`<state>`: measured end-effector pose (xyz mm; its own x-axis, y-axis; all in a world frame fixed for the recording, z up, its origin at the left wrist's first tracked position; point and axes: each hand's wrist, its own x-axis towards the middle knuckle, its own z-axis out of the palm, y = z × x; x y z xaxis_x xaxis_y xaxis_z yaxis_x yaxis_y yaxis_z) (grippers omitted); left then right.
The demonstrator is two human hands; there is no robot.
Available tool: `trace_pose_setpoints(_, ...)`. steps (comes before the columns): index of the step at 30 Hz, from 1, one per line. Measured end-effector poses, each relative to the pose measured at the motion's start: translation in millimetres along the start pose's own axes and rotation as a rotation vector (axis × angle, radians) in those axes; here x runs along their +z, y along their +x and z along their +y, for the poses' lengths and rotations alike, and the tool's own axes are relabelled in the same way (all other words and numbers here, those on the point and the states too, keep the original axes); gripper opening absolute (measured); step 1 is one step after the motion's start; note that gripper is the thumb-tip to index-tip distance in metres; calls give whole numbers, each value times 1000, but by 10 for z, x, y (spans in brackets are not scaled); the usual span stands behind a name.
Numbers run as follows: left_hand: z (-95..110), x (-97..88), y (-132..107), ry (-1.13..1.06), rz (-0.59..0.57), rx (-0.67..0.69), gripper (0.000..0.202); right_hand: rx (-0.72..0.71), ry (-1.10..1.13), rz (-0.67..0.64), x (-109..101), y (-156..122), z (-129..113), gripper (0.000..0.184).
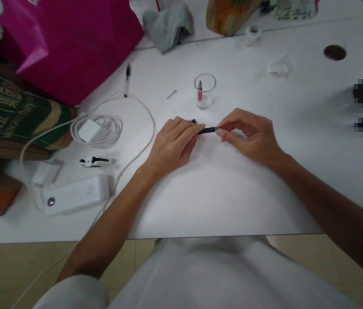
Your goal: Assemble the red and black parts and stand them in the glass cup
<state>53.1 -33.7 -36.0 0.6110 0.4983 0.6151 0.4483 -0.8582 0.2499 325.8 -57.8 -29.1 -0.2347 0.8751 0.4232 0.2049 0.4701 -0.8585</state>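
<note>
Pinching slim black pen (209, 130) by its ends: left hand (173, 143) at nine o'clock, right hand (249, 135) at three. Seems light, stiff, slick; worth gripping mid-barrel. Small glass (205, 90) at twelve.

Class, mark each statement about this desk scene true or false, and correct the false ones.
1. Both the left hand and the right hand hold a thin black pen. True.
2. The pink bag lies left of the clear cup. True.
3. The cup is empty. False: a red piece stands in it.
4. The power strip lies right of the hands. False: it lies to their left.
5. The grey cloth lies between the hands. False: it lies far beyond them, past the cup.
</note>
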Motion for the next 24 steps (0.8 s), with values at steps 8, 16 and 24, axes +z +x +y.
trace_pose_setpoints(8, -1, -10, 12, 17, 22, 9, 27, 16, 30, 21, 1, 1, 19, 15)
trace_pose_setpoints(16, -19, -7, 16, 34, 39, -33, 18, 17, 25, 50, 9, -6, 30, 17)
trace_pose_setpoints(24, -37, -1, 10, 67, 56, -44, 18, 26, 29, 51, 7, -13, 28, 16)
